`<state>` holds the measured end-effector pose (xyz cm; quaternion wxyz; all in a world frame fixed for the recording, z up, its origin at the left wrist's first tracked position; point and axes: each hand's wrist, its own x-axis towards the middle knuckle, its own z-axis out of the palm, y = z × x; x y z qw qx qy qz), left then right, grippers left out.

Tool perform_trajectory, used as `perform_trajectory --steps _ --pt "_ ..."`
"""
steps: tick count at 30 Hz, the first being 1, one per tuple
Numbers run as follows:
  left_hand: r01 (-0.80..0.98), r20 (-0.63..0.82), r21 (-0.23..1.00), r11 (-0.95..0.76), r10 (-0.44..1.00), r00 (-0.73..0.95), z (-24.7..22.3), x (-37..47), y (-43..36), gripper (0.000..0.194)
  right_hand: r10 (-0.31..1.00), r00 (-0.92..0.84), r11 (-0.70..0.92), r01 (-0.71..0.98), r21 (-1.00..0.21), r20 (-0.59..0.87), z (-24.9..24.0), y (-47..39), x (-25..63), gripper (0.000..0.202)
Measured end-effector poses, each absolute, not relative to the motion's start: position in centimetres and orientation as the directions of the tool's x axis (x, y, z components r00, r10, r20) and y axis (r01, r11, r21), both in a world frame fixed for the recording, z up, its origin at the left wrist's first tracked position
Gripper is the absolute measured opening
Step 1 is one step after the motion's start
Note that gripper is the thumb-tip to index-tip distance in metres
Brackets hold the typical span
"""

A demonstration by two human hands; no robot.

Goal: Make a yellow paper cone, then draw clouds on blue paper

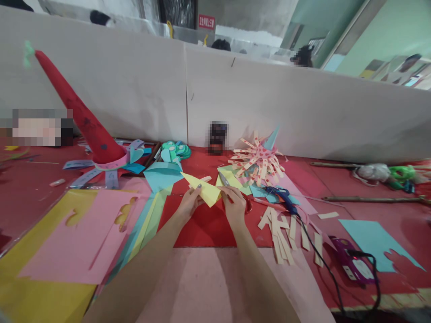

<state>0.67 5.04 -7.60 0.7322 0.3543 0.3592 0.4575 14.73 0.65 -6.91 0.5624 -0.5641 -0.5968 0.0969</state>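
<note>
A pale yellow piece of paper (208,193), shaped like a cone with its point to the upper left, is between my two hands. My left hand (190,204) grips its lower left side, the thumb lying on top. At its wide right end, my right hand (233,204) has closed fingers on the edge. A pair of scissors (223,180) shows beside my right hand, blades above the fingers and red handle to the right; I cannot tell whether the hand touches it. Beneath both hands lies a red sheet (205,233), and light yellow-green paper (235,177) is behind them.
A red cone hat (84,121) stands left, by pink sheets (77,237). Behind are teal paper pieces (175,151) and a fringed paper hat (261,157). To the right lie a blue glue gun (283,197), cream strips (278,237), a purple power strip (352,260) and its cable.
</note>
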Motion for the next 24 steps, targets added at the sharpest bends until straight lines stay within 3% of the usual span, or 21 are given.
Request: perform_trajectory --steps 4,9,12,18,24 --pt "-0.389 -0.256 0.857 0.338 0.934 0.249 -8.4 0.9 5.2 0.037 0.812 0.299 0.292 0.535 -0.793 0.501 -7.0 0.8 14.8 0.026" --pt "-0.337 -0.279 0.874 0.349 0.930 0.240 -8.2 1.0 5.0 0.037 0.852 0.170 0.331 0.556 -0.762 0.495 -7.2 0.7 14.8 0.040" --pt "-0.307 -0.263 0.890 0.337 0.930 0.257 -8.0 0.9 4.9 0.038 0.858 0.198 0.324 0.506 -0.799 0.474 -7.1 0.6 14.6 0.038" --pt "-0.299 -0.266 0.901 0.314 0.945 0.190 -8.6 1.0 5.0 0.041 0.935 0.236 0.226 0.183 -0.957 0.266 -6.8 0.6 14.0 0.038" --pt "-0.302 -0.210 0.932 0.200 0.978 0.002 -8.8 1.1 5.2 0.043 0.947 0.306 0.137 -0.115 -0.984 0.097 -6.7 0.9 14.0 0.032"
